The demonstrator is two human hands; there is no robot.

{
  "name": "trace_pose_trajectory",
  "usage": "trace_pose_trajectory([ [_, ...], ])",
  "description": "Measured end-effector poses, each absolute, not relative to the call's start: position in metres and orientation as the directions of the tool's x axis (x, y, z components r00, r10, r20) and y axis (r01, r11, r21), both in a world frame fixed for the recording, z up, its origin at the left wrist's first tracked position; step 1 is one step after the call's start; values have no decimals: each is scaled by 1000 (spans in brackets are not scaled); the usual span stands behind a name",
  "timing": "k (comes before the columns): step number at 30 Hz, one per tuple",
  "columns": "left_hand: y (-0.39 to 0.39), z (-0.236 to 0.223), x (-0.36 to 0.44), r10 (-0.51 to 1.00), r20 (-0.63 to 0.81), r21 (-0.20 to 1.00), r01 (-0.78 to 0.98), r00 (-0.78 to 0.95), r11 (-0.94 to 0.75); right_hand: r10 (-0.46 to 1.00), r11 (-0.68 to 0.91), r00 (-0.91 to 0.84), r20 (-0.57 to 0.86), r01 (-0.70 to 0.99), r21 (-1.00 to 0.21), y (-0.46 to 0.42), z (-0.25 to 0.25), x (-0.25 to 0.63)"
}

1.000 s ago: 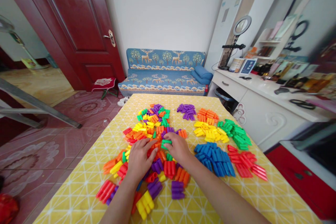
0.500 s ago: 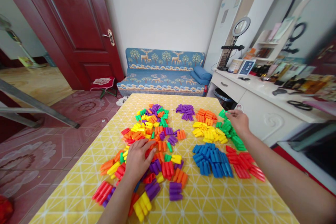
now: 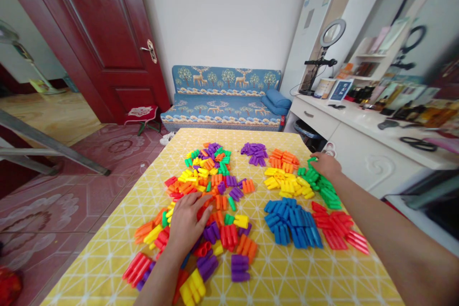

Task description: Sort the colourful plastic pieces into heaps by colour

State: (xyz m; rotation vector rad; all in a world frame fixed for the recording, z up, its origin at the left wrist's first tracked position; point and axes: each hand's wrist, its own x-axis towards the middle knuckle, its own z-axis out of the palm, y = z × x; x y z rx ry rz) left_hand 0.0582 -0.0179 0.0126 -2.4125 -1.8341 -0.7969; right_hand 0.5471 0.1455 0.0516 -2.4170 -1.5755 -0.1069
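My left hand (image 3: 187,222) lies palm down on a mixed heap of plastic building blocks, fingers stretched out, with red, orange and yellow pieces around it. What lies under the palm is hidden. At the far right of the table, my right hand (image 3: 328,165) pinches a green block (image 3: 313,159) at the upper end of the green pile (image 3: 326,191). Beside that pile are the yellow blocks (image 3: 287,182), the orange blocks (image 3: 283,158) and the red blocks (image 3: 333,224). Blue blocks (image 3: 294,222) sit nearer to me, purple ones (image 3: 254,153) farther back.
A yellow patterned cloth (image 3: 287,277) covers the table. Beyond it stands a blue sofa (image 3: 225,100). On the right is a white dresser (image 3: 362,153) with bottles and a ring light (image 3: 332,33). A red stool (image 3: 141,114) is near the red door (image 3: 100,24).
My right hand has lowered slightly with the green block, bringing it down against the green pile. My left hand has barely moved. The view has shifted a little.
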Motion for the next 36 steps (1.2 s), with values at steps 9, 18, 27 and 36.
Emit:
trace_pose_trajectory([
  [9, -18, 12, 58, 893, 411, 293, 900, 185, -322, 911, -401, 408, 57, 910, -102, 157, 51, 537],
  [18, -18, 13, 59, 899, 402, 295, 904, 176, -309, 896, -343, 382, 227, 920, -190, 140, 66, 506],
  [27, -19, 15, 60, 901, 398, 312, 899, 172, -309, 855, 519, -366, 368, 601, -608, 26, 67, 329],
  [36, -19, 12, 59, 891, 419, 323, 889, 174, -325, 818, 552, -568, 85, 737, -389, -21, 31, 270],
])
